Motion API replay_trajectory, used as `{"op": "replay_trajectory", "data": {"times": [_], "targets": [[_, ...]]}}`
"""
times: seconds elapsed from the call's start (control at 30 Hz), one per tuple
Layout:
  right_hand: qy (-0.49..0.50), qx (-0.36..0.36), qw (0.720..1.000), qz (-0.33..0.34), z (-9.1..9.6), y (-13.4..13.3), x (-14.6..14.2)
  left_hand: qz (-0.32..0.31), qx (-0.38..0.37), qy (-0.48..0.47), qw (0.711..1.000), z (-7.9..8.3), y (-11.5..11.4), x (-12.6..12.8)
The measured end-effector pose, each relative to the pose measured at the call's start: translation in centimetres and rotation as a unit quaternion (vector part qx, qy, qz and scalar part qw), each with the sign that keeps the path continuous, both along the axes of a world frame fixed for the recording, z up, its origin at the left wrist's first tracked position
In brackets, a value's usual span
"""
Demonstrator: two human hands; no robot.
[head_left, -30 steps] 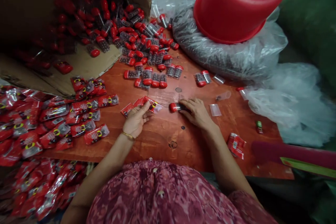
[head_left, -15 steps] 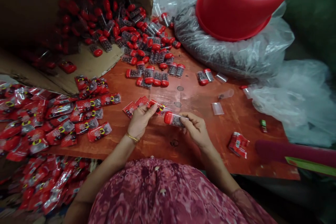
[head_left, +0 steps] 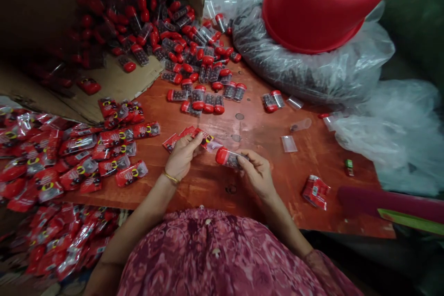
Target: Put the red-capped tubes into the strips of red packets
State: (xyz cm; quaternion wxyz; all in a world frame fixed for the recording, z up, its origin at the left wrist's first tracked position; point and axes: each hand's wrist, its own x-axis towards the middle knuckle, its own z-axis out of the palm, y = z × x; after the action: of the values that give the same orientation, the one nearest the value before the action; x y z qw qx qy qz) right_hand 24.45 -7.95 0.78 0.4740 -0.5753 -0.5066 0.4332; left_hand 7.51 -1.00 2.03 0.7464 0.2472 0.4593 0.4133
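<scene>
My left hand (head_left: 180,158) pinches a red printed plastic sleeve (head_left: 210,141) between thumb and fingers; the sleeve's clear end points right. More flat red sleeves (head_left: 171,142) lie on the table just beyond that hand. In my right hand (head_left: 257,172) is a clear plastic tube with a red cap (head_left: 229,157), filled with small dark balls. The tube lies nearly level, its red cap toward the sleeve and slightly apart from it. My right fingers cover the tube's other end.
Similar tubes (head_left: 208,102) spill from a cardboard box (head_left: 138,76). Wrapped red packs (head_left: 130,174) pile up at left. A red bucket (head_left: 312,14) rests upside down on a clear bag of dark balls (head_left: 308,76). Empty clear tubes (head_left: 288,144) and a crumpled red wrapper (head_left: 315,191) lie at right.
My left hand has shifted slightly left, its thumb closer to the sleeve's near end. The tube in my right hand has barely moved. The whole view has shifted a little.
</scene>
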Motion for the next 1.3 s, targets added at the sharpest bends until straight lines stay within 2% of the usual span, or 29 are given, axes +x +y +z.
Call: {"op": "replay_trajectory", "data": {"times": [0.13,0.27,0.4,0.7,0.87,1.07,1.2,1.3], "targets": [[0.011,-0.010,1.000,0.003,-0.5,0.0,-0.3,-0.025,0.007,0.004,1.000,0.1,-0.2,0.1],[0.028,0.000,0.999,-0.016,-0.8,-0.2,-0.5,-0.007,0.034,0.022,0.999,0.0,-0.4,0.1],[0.017,0.008,1.000,-0.012,-0.9,-0.4,-0.5,-0.017,0.047,0.043,0.998,-0.3,-0.4,0.1],[0.051,-0.044,0.998,-0.007,-1.3,-0.3,-0.9,0.004,0.067,0.059,0.996,-0.3,-0.8,0.4],[0.066,-0.076,0.994,0.038,-1.1,-0.3,-1.0,0.017,0.083,0.071,0.994,-0.3,-1.0,0.6],[0.052,-0.032,0.998,0.016,-1.3,-0.4,-1.1,0.004,0.059,0.093,0.994,-0.5,-0.8,0.4],[0.062,-0.032,0.998,-0.011,-1.3,-0.4,-1.3,0.010,0.066,0.081,0.994,-0.8,-0.9,0.5],[0.050,-0.031,0.998,-0.003,-1.3,-0.4,-1.4,0.005,0.077,0.079,0.994,-1.1,-1.1,0.8]]}}
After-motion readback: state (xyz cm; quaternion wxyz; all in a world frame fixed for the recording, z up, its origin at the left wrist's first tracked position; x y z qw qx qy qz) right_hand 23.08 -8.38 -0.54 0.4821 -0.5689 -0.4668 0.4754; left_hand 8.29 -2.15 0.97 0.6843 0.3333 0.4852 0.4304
